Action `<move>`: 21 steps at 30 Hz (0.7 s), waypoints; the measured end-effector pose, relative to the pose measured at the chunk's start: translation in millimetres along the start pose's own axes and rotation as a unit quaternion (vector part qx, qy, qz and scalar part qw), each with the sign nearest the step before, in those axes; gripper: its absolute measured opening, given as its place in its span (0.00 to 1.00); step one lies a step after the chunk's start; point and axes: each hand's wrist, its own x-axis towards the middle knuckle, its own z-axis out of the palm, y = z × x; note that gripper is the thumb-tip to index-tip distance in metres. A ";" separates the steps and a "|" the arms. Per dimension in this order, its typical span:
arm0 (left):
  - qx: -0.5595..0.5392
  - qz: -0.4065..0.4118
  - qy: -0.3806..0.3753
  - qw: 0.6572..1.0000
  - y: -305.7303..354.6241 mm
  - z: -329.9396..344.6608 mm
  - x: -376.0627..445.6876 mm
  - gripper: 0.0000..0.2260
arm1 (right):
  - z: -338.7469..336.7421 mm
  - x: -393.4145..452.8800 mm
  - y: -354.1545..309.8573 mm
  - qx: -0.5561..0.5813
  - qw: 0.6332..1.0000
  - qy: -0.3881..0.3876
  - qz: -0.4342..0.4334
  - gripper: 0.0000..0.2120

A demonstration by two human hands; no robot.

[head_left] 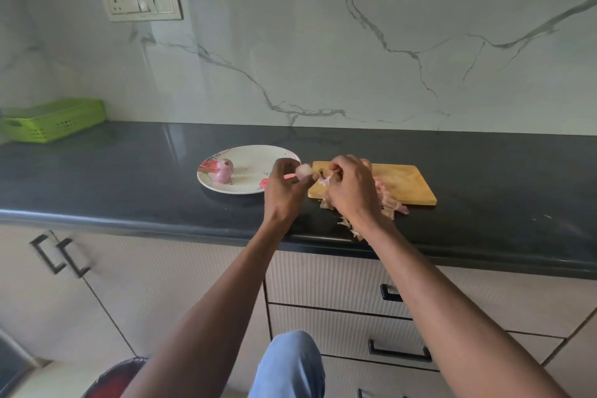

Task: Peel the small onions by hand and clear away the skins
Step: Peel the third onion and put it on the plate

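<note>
Head view, mid-frame: your left hand point(284, 184) pinches the onion point(303, 171) while right-hand fingers point(336, 168) pinch its skin point(324, 181); tug hard and the skins point(392, 203) could scatter off the surface point(129, 178).

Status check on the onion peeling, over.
Left hand grips onion; right hand pinches skin strip. Two onions wait on plate. Skins litter cutting board. Nothing obstructing.

The black countertop point(129, 171) carries a green basket point(53, 119), floral plate point(248, 186), wooden cutting board point(403, 184) and onion skins point(347, 223).
</note>
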 end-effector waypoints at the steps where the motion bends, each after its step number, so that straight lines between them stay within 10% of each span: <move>1: 0.023 0.010 0.022 0.999 -0.5 -12.9 4.6 0.18 | 9.7 3.9 -10.1 0.000 1.000 -0.012 -0.007 0.05; 13: 0.218 0.008 0.177 0.960 -29.9 -116.6 58.5 0.15 | 112.5 17.6 -75.6 0.007 0.996 -0.049 -0.068 0.09; 21: 0.430 0.014 0.021 0.902 -43.4 -105.9 72.3 0.16 | 118.8 17.9 -65.5 -0.025 0.998 -0.044 -0.025 0.06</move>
